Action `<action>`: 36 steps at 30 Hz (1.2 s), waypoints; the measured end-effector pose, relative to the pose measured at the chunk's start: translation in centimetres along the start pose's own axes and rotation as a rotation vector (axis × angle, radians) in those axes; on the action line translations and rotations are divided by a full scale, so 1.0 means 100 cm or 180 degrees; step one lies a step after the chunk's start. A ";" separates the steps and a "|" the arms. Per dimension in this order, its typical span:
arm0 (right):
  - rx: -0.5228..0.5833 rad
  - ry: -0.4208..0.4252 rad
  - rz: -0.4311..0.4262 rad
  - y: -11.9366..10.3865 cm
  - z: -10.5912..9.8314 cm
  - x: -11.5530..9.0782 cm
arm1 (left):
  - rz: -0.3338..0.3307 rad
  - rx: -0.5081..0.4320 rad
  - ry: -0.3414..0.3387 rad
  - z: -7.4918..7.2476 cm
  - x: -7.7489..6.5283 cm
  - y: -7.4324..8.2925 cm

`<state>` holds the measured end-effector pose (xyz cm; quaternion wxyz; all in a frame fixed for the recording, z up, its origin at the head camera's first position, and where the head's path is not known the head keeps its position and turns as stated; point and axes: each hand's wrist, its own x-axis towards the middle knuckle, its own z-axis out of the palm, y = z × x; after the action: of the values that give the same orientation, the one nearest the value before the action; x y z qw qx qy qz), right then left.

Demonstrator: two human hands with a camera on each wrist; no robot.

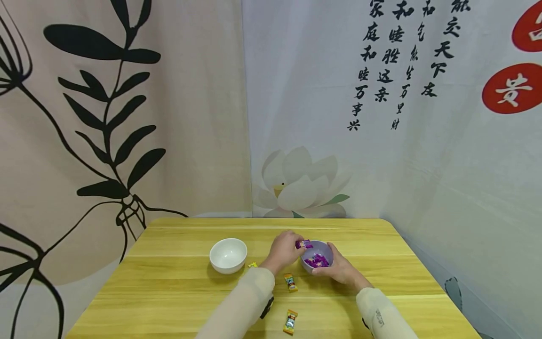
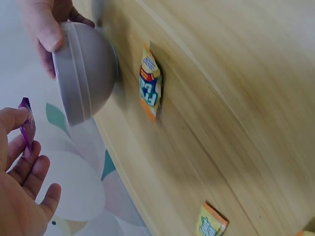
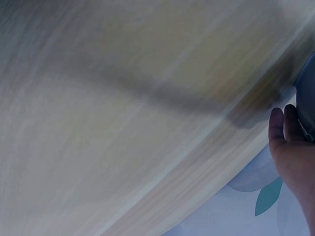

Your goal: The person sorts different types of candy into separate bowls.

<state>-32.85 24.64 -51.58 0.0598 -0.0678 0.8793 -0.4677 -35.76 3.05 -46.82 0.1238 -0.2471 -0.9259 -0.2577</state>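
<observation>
My left hand [image 1: 284,251] pinches a purple-wrapped candy [image 1: 304,244] between thumb and fingertips, over the left rim of a light purple bowl [image 1: 313,269]. In the left wrist view, the candy [image 2: 28,123] is apart from the bowl [image 2: 83,73]. More purple-wrapped candies [image 1: 316,261] lie inside the bowl. On the bowl's right side my right hand [image 1: 338,268] grips its wall, thumb at the near side and fingers at the far side. The right wrist view catches only an edge of the bowl [image 3: 307,98] beside the fingers.
A white bowl [image 1: 228,255] stands to the left on the wooden table [image 1: 169,282]. Yellow-orange wrapped candies lie nearer me, one [image 1: 290,282] just below the purple bowl, another [image 1: 290,322] by the front. A third candy [image 1: 252,265] is partly hidden by my left arm. Behind hangs a printed cloth [image 1: 305,117].
</observation>
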 end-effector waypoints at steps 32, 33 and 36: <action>-0.0004 -0.0021 -0.0137 0.001 0.000 0.001 | -0.0188 -0.0193 -0.0299 0.010 -0.004 0.015; -0.0015 -0.0021 -0.0120 0.001 0.000 0.001 | -0.0190 -0.0198 -0.0298 0.009 -0.004 0.014; -0.0027 -0.0025 -0.0072 0.000 -0.001 0.000 | -0.0213 -0.0197 -0.0290 0.007 -0.004 0.012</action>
<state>-32.86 24.71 -51.59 0.0577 -0.0798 0.8802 -0.4644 -34.87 4.11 -47.07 0.0652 -0.2312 -0.9299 -0.2786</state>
